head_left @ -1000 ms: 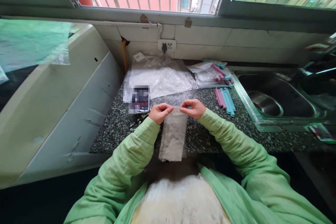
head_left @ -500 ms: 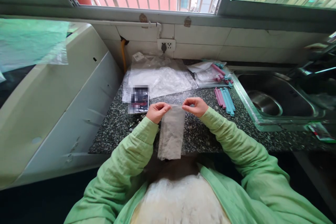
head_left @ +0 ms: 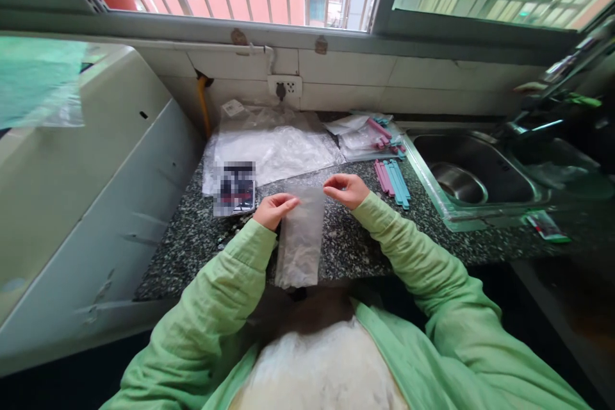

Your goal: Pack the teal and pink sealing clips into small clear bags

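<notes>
A narrow, cloudy plastic bag (head_left: 300,243) hangs over the front edge of the speckled counter. My left hand (head_left: 276,209) pinches it near its upper left side, thumb and fingers together. At the upper right corner of the bag, my right hand (head_left: 346,190) has its thumb and fingertips closed on the plastic edge. Pink sealing clips (head_left: 384,177) and blue sealing clips (head_left: 396,183) lie side by side on the counter to the right of my right hand. What the bag contains, if anything, cannot be made out.
Large clear plastic bags (head_left: 278,144) lie at the back, with a blurred-out phone-like item (head_left: 239,189) on their front left. A clear packet (head_left: 358,141) holds more clips. A metal sink (head_left: 480,170) sits at right; a pale appliance (head_left: 120,115) stands at left.
The view has shifted to the right. My left hand has slid a little lower along the bag's left side, while the right stays by the top corner, now slightly higher than the left.
</notes>
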The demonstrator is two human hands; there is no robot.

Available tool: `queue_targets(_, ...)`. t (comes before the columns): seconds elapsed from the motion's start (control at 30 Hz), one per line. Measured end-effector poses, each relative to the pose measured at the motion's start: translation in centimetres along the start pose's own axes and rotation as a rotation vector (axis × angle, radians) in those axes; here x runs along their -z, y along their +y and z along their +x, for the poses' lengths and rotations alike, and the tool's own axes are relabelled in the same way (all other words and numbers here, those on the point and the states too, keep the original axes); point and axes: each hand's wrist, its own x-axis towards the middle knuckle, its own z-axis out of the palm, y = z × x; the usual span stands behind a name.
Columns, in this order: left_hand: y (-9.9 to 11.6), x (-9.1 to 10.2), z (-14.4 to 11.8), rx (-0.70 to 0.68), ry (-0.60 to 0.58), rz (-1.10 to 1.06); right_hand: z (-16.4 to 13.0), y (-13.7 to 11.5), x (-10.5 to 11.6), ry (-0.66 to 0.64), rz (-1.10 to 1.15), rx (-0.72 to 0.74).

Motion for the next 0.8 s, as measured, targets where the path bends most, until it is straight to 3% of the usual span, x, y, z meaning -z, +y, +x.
queue_targets(0.13,0.1,-0.1,0.0,-0.016,0.036,-0.014,-0.9,2.0,3.9,0.233,-0.554,-0.186)
queue_targets(0.23,0.2,-0.2,0.0,-0.022,0.042,-0.008,-1.8,3.6,6.4,0.241,-0.901,-0.44)
queue_targets(0.3,0.3,-0.3,-0.1,-0.025,0.035,-0.005,-2.2,4.2,7.0,0.202,-1.026,-0.522)
queue_targets(0.5,0.4,-0.3,-0.3,-0.027,0.018,-0.025,-2.4,4.9,6.1,0.131,-1.122,-0.49)
queue_targets(0.63,0.3,-0.2,-0.2,-0.038,0.018,-0.017,-2.4,5.7,5.7,0.178,-1.105,-0.413)
queue_targets(0.8,0.2,-0.2,-0.1,-0.039,0.02,-0.015,-2.4,6.2,5.6,0.194,-1.101,-0.436)
